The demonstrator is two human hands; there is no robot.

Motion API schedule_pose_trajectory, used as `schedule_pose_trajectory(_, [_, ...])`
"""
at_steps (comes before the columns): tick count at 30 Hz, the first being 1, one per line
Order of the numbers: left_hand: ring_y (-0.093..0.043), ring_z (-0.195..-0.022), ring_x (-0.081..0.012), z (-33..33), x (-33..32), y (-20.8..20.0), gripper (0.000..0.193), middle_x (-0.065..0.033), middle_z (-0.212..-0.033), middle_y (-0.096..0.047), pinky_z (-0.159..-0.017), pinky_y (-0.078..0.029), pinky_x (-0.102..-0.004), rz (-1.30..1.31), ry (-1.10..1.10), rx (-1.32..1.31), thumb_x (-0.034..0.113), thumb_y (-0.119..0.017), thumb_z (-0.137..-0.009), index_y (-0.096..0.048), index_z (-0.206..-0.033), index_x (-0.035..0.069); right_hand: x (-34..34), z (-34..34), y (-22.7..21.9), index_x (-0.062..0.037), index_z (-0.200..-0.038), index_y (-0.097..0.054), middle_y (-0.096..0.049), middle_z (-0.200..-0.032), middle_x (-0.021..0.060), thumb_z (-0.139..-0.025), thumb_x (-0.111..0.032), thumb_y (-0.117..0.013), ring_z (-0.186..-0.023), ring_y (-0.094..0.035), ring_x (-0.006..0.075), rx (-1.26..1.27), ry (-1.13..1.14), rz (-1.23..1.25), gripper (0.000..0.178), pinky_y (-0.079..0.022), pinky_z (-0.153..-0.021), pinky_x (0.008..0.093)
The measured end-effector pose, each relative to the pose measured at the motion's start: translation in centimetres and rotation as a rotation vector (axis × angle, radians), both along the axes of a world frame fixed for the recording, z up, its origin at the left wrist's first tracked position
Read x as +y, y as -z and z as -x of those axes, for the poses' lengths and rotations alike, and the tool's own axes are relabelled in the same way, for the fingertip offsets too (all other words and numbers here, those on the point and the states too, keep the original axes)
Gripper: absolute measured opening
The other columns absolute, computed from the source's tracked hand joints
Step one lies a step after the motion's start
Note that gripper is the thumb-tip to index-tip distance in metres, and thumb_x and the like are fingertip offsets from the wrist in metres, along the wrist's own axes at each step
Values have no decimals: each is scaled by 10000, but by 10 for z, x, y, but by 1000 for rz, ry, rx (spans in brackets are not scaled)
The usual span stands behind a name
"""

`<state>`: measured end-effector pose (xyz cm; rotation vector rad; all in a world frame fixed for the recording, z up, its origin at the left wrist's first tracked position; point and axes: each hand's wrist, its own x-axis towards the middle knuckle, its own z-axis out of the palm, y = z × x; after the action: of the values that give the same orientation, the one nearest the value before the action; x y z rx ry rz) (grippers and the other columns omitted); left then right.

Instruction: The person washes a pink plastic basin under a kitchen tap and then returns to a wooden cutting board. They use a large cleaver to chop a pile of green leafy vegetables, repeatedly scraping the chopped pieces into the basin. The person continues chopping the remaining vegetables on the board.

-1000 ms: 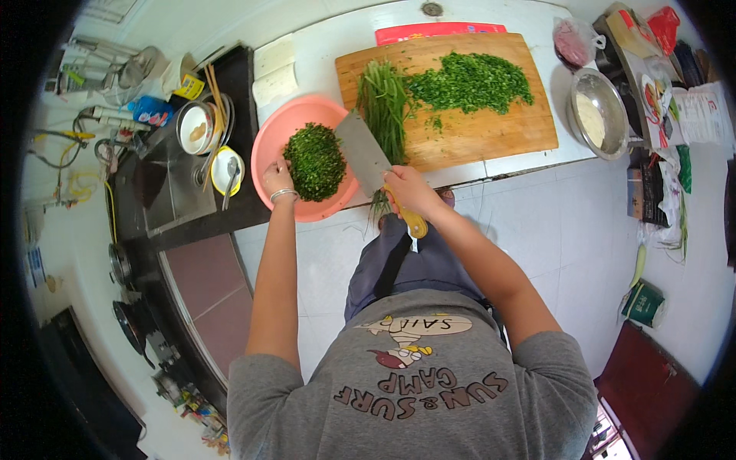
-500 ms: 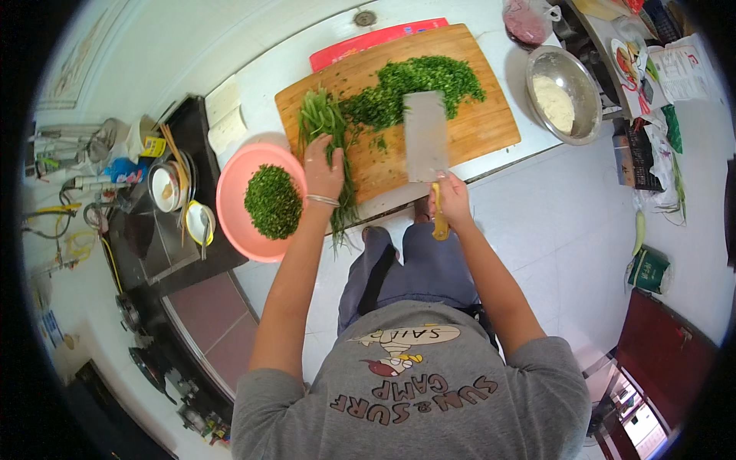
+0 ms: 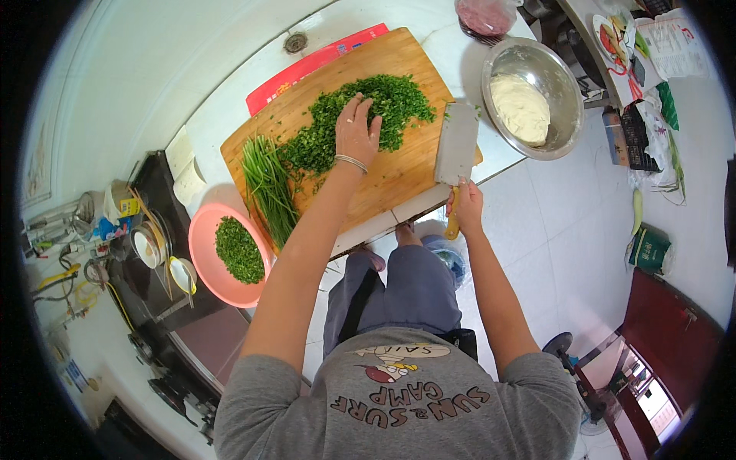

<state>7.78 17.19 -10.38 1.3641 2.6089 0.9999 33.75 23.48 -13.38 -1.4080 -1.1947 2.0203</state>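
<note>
A wooden cutting board [image 3: 406,172] lies on the white counter with a heap of finely chopped green chives [image 3: 402,103] across it. My left hand [image 3: 357,138] rests on this heap, fingers spread and partly over the greens. In my right hand [image 3: 466,205] is a cleaver [image 3: 458,146], gripped by its yellow handle. Its broad blade lies over the board's right end, with green bits stuck near the tip. A bundle of uncut chives [image 3: 268,184] sits at the board's left end. Left of the board, a pink basin [image 3: 203,257] holds more chopped chives [image 3: 239,249].
Right of the board stands a steel bowl [image 3: 569,107] with pale dough [image 3: 521,109]. A bag of pink ground meat [image 3: 487,15] sits behind it. Something red and flat [image 3: 314,65] lies along the board's far edge. Bowls and chopsticks [image 3: 157,238] are on the dark counter at left.
My left hand has gone from the uncut chives to the chopped heap. The cleaver has shifted right, away from the heap to the board's right end. The whole view has turned somewhat.
</note>
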Motion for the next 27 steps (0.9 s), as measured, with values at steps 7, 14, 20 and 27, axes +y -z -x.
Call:
schedule_pose_trajectory(7, [-352,-1265,-333,23,48,20,414,-130,-1355,-407,-1045,-232,-539,198,-61,51,345,-498,-903,-505,-1232,94,19,30,12,-49,-834,-491,-466,-534,33,-961,-265,-422,-367,-454,121,-12,-81,44,259,-392,-347,264])
schedule_pose_trajectory(14, [-288,-1316,-314,20,87,19,561,-118,-1410,-350,-998,-174,-663,376,-79,-9,553,-467,-855,-461,-1307,221,32,65,13,-34,-815,-497,-471,-541,38,-954,-246,-434,-377,-462,131,-12,-237,-3,261,-383,-358,278])
schedule_pose_trajectory(20, [-375,-1209,-368,2,89,16,622,-148,-1293,-440,-904,-296,-632,362,-20,154,609,-527,-790,-441,-1326,307,25,94,9,-14,-798,-497,-470,-526,46,-952,-227,-440,-372,-463,131,-7,-294,28,269,-372,-355,281])
schedule_pose_trajectory(27, [-424,-1137,-351,0,79,28,417,-126,-1204,-509,-865,-355,-534,184,-51,181,470,-579,-806,-612,-1134,214,17,105,2,-18,-806,-505,-461,-518,47,-947,-211,-449,-361,-450,129,35,-337,104,246,-369,-347,276])
